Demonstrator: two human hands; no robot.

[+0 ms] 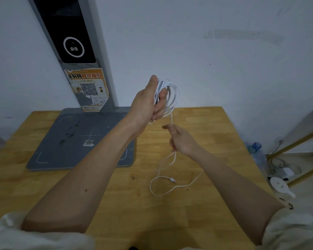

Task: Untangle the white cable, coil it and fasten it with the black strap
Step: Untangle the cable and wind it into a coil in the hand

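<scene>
My left hand (150,101) is raised above the table and grips a bundle of several loops of the white cable (172,94). From the bundle one strand hangs down into my right hand (181,141), which pinches it lower down. Below that hand the loose rest of the cable (161,179) lies in a loop on the wooden table (215,134), with its connector end (172,180) inside the loop. No black strap is clearly visible; a small dark blur sits by my right fingertips.
A grey scanner base (65,141) with an upright post (83,73) bearing an orange QR poster stands at the table's back left. Off the right edge are a plastic water bottle (257,150), a wooden frame and cords on the floor.
</scene>
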